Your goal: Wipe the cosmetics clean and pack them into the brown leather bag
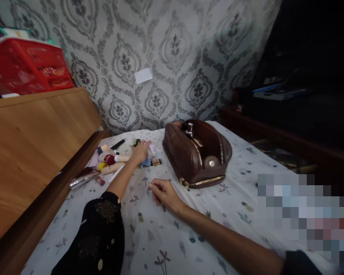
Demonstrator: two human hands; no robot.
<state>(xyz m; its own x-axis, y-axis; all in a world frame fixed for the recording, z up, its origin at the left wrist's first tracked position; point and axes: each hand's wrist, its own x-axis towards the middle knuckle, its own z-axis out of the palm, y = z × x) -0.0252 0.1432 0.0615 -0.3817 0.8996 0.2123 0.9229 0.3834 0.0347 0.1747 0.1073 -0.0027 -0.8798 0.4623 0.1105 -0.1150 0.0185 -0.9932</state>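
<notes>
My left hand (141,152) reaches into a group of cosmetics on the bed sheet, back of the hand up. Its fingertips are hidden, so I cannot tell if they grip anything. Right beside it lie a pale lilac item (153,149), a blue piece (145,163) and a small dark green item (136,142). My right hand (164,194) rests over the sheet with loosely curled fingers, and nothing shows in them. A brown leather toiletry bag (174,152) stands unzipped to its right, a silver-capped bottle (190,129) sticking up inside.
Several tubes and bottles lie left of my left hand, among them a dark red-capped bottle (110,159) and a black pen-like stick (117,144). A wooden board (40,126) borders the left side, with a red basket (31,65) above. Patterned wallpaper (172,76) stands behind.
</notes>
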